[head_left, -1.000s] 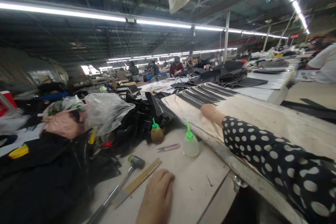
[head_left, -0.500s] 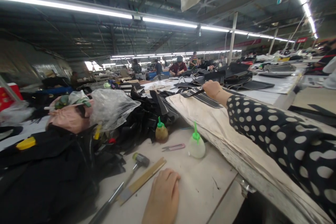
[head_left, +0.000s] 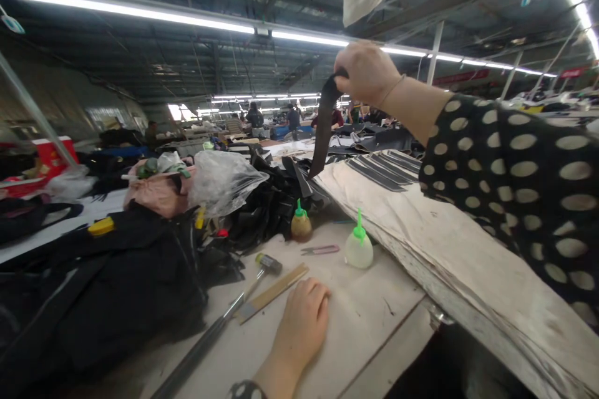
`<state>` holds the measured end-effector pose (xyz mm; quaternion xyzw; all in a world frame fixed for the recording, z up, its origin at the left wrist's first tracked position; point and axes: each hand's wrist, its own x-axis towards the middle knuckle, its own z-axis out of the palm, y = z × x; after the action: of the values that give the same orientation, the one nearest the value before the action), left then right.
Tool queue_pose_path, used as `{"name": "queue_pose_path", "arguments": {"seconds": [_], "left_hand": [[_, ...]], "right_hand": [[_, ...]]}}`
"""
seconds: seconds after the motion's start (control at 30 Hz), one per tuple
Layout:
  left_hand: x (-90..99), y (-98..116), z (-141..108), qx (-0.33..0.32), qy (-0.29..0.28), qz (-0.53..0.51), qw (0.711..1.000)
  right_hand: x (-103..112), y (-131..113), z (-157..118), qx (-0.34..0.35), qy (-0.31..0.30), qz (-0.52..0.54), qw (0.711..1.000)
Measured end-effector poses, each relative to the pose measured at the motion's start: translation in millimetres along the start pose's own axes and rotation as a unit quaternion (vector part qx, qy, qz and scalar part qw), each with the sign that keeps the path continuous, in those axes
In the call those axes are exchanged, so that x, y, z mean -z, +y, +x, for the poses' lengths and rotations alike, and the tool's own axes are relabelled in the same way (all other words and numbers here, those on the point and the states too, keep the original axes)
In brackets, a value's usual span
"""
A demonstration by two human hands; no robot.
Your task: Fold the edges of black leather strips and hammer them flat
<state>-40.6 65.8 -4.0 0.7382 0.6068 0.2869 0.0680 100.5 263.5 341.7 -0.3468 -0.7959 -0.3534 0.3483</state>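
Note:
My right hand (head_left: 367, 72) is raised in front of me, its fingers closed on the upper end of a dark fabric strip (head_left: 322, 134). The strip hangs down, its lower end above the edge of a cloth-covered board (head_left: 397, 212). On that board several black strips (head_left: 381, 168) lie side by side. My left hand (head_left: 306, 312) rests on the pale worktable (head_left: 360, 324), loosely bent and holding nothing I can see. Beside it are a flat wooden stick (head_left: 276, 290) and a hammer (head_left: 266, 265) with a dark head.
A squeeze bottle with a green nozzle (head_left: 359, 249), a smaller brown bottle (head_left: 301, 226) and pink-handled thread snips (head_left: 321, 250) stand or lie beyond my left hand. Dark garments (head_left: 107, 299) heap at left, near a clear plastic bag (head_left: 227, 181). Other people work far back.
My right hand has lifted from the board up toward the lights, bringing a dark strip with it. My left hand stays on the table; the view has swung slightly left.

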Motion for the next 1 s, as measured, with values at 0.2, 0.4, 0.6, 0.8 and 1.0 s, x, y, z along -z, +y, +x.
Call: {"name": "queue_pose_path", "arguments": {"seconds": [0.2, 0.4, 0.6, 0.8, 1.0], "left_hand": [[-0.3, 6, -4, -0.027, 0.001, 0.061, 0.998], [-2.1, 18, -20, -0.016, -0.004, 0.13, 0.991], [0.3, 38, -49, -0.033, -0.012, 0.136, 0.99], [-4.2, 62, -71, -0.073, -0.07, 0.077, 0.992], [-0.6, 88, -82, -0.129, -0.099, 0.03, 0.986]], "right_hand": [[48, -74, -8, 0.051, -0.103, 0.142, 0.983], [87, -163, -30, 0.137, -0.105, 0.284, 0.943], [99, -148, -79, 0.178, -0.019, 0.401, 0.898], [13, -121, -236, 0.284, -0.272, 0.388, 0.833], [-30, -105, -324, 0.069, -0.353, 0.403, 0.842]]}}
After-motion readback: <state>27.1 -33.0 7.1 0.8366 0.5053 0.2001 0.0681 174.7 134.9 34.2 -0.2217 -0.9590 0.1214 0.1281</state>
